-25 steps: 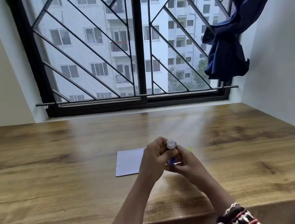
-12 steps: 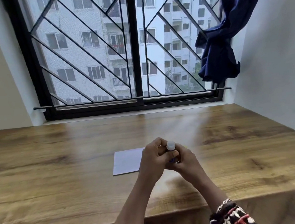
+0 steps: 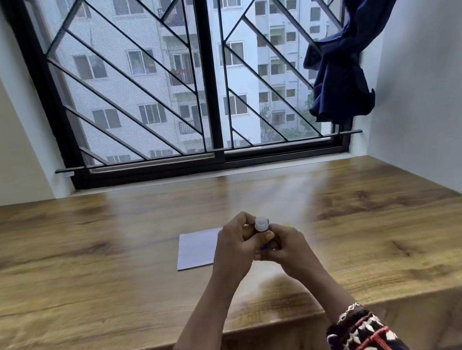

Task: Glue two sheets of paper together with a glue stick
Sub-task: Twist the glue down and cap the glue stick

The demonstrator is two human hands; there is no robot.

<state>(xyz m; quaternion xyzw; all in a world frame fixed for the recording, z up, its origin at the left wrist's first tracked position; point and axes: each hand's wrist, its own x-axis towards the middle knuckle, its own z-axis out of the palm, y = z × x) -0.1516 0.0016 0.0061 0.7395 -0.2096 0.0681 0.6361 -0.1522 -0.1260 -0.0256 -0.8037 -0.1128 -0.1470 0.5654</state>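
Observation:
Both hands meet above the middle of the wooden table [image 3: 91,277] around a glue stick [image 3: 261,224]. Its white cap end points up and a sliver of blue body shows between the fingers. My left hand [image 3: 236,246] wraps the upper part next to the cap. My right hand [image 3: 285,245] grips the lower part. A pale sheet of paper [image 3: 196,249] lies flat on the table just left of and behind the hands, its right part hidden by them. A small yellowish bit [image 3: 287,224] peeks out behind my right hand.
A barred window [image 3: 207,76] runs along the table's far edge. A dark blue curtain [image 3: 342,75] hangs knotted at the upper right. White walls close in on the left and right. The table's near edge is at about my wrists.
The hands stay closed on the glue stick in about the same spot. The camera has tilted slightly, so the scene shifts a little in the frame.

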